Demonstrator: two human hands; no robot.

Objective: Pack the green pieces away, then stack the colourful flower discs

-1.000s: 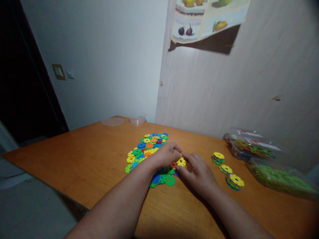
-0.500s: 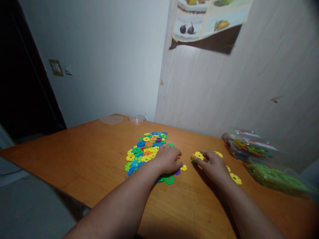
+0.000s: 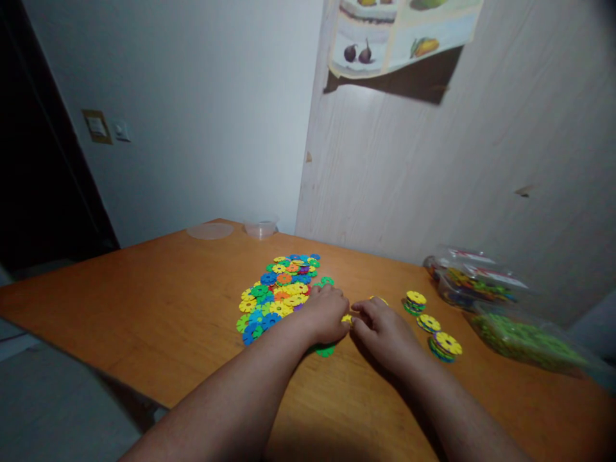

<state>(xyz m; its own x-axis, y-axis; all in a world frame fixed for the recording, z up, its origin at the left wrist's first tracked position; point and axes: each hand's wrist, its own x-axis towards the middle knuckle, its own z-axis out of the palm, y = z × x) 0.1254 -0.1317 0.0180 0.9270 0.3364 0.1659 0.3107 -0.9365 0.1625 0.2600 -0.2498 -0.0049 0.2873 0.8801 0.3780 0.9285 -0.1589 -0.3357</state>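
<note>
A loose pile of flower-shaped plastic discs point(image 3: 282, 292) in yellow, blue, green and orange lies on the wooden table point(image 3: 202, 308). At the pile's right edge is my left hand point(image 3: 328, 314), its fingers curled down and closed on a yellow disc point(image 3: 346, 318). My right hand point(image 3: 382, 327) faces it with thumb and forefinger apart, close to that same disc. Partly hidden behind my right fingers is another yellow-topped disc point(image 3: 378, 299). Right of this hand stand a rear stack point(image 3: 416, 300), a middle stack point(image 3: 428, 323) and a front stack point(image 3: 445, 345), each topped with yellow.
Along the right side sit clear containers, one with mixed coloured pieces point(image 3: 476, 285) and one with green pieces point(image 3: 527, 337). A clear bowl point(image 3: 260, 227) and a flat round lid point(image 3: 210, 231) lie at the back edge, near the wall point(image 3: 216, 128).
My right hand has let go of the yellow-topped discs and moved left to my left hand. The yellow disc at my left fingertips now sits between both hands. The view has shifted slightly.
</note>
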